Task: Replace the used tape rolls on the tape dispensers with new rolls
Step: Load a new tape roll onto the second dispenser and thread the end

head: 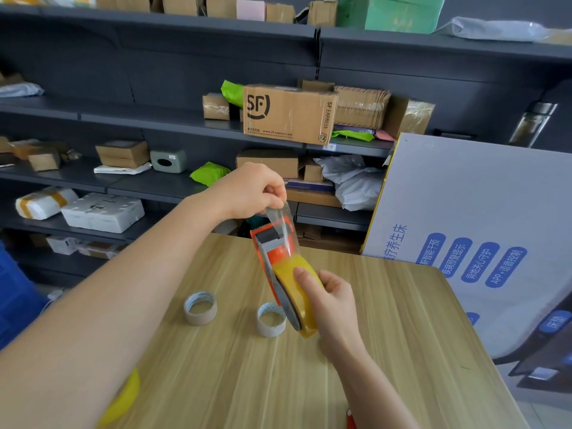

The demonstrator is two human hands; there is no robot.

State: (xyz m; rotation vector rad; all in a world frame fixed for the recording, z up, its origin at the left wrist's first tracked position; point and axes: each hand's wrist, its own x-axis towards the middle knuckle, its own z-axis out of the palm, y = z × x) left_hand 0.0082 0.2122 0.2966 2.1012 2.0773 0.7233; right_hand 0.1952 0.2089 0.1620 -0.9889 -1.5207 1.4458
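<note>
An orange tape dispenser (268, 246) with a full yellow tape roll (301, 301) on it is held tilted above the wooden table (387, 351). My right hand (332, 301) grips the roll and the dispenser from the right, thumb on the roll's face. Pinched in my left hand (250, 190) is the loose clear tape end (283, 224), pulled up over the dispenser's toothed head. Two nearly used-up rolls, mostly cardboard core, stand on the table: one (200, 308) to the left, one (271, 318) just beside the dispenser. Another yellow roll (123, 397) shows under my left forearm.
An orange-red object (350, 419) pokes in at the table's bottom edge. Dark shelves (154, 184) with cardboard boxes and parcels stand behind the table. A large grey printed box (470, 227) leans at the right.
</note>
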